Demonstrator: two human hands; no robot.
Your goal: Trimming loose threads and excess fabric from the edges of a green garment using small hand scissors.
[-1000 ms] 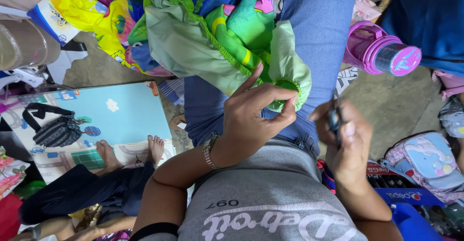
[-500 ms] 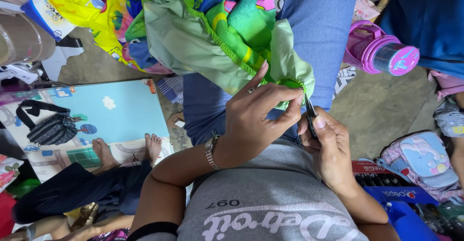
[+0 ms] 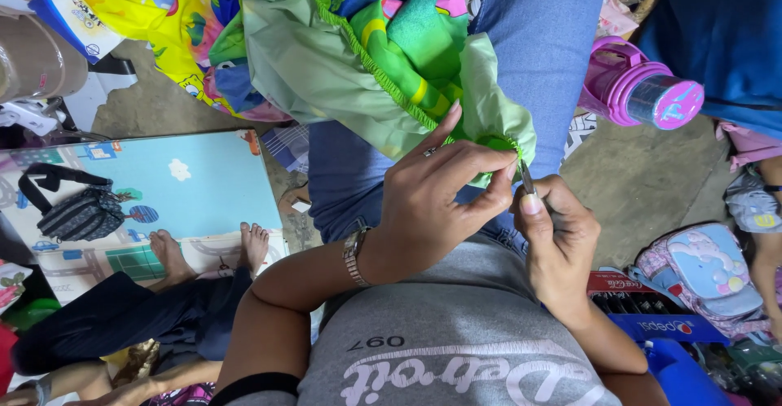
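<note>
A pale green cloth (image 3: 326, 72) with a dark green gathered trim lies over my lap in blue jeans. My left hand (image 3: 432, 202), with a ring and a wrist bracelet, pinches the trimmed edge of the cloth near its lower right corner. My right hand (image 3: 554, 235) holds a small dark metal tool (image 3: 527, 179), thin and pointed, with its tip against that same pinched edge. The two hands nearly touch at the fabric.
A pink bottle (image 3: 639, 88) lies on the floor at the right. A light blue play mat (image 3: 204, 186) carries a black pouch (image 3: 77, 215); another person's bare feet (image 3: 212, 251) rest on it. Colourful fabrics are piled at the top, a child's backpack (image 3: 709, 272) at the right.
My right hand has come in from the right with the tool and brought its tip up to the cloth edge that my left hand pinches.
</note>
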